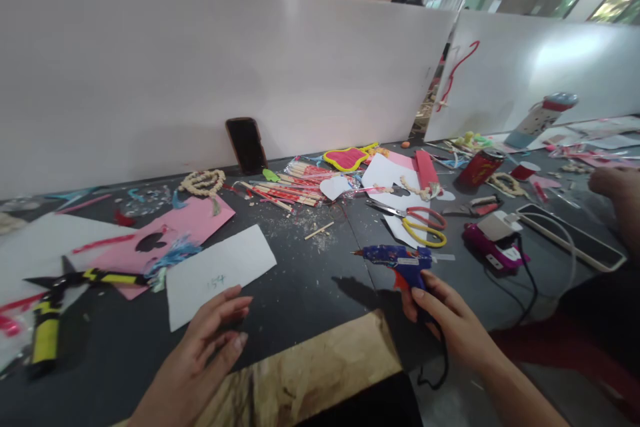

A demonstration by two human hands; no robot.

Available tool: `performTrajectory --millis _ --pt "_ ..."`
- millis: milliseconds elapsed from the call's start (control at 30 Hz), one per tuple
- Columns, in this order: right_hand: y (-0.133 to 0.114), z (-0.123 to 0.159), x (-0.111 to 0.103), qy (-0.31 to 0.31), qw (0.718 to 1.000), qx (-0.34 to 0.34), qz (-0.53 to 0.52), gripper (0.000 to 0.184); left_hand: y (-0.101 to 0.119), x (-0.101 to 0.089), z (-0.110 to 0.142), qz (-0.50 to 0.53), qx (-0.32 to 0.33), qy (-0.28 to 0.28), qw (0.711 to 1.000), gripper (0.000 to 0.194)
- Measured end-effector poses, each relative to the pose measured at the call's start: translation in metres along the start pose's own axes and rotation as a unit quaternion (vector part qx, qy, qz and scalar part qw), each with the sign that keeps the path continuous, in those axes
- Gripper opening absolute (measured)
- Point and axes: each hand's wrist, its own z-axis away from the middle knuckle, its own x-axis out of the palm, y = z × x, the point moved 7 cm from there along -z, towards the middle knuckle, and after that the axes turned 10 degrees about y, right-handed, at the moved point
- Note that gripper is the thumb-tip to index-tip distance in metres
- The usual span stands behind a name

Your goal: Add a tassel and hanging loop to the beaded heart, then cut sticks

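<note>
My right hand (440, 310) is wrapped round the handle of a blue glue gun (395, 257), its nozzle pointing left above the dark table. A clear glue stick juts from the gun's back end, and a black cord hangs down below. My left hand (210, 343) hovers with fingers apart and nothing in it. Close beyond it lies a white paper (225, 273) with a handwritten number. Brown stained paper (310, 370) lies along the near edge between my hands. Just past the glue gun are scissors (415, 220) with red and yellow handles.
Yellow-handled pliers (47, 320) lie at left beside pink paper (195, 220). Wrapped wooden sticks (295, 183) and a phone (247, 145) stand before the white partition (225, 73). At right are a red can (480, 170), a purple power strip (493, 250) and another person's hand (615, 183).
</note>
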Motion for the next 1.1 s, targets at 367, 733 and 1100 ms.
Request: performTrajectory --millis 367,733,1100 --pt "-0.009 -0.007 0.007 0.009 0.998 -0.027 0.052 0.043 0.005 -0.011 0.002 -0.064 0.065 0.083 0.992 0.027" --pt "-0.018 -0.007 -0.001 0.014 0.996 -0.034 0.08 0.048 0.009 -0.019 0.004 -0.11 0.119 0.159 0.974 0.026" --pt "-0.029 -0.007 -0.015 0.053 0.989 -0.061 0.128 0.041 0.011 -0.02 0.006 -0.132 0.111 0.161 0.972 0.029"
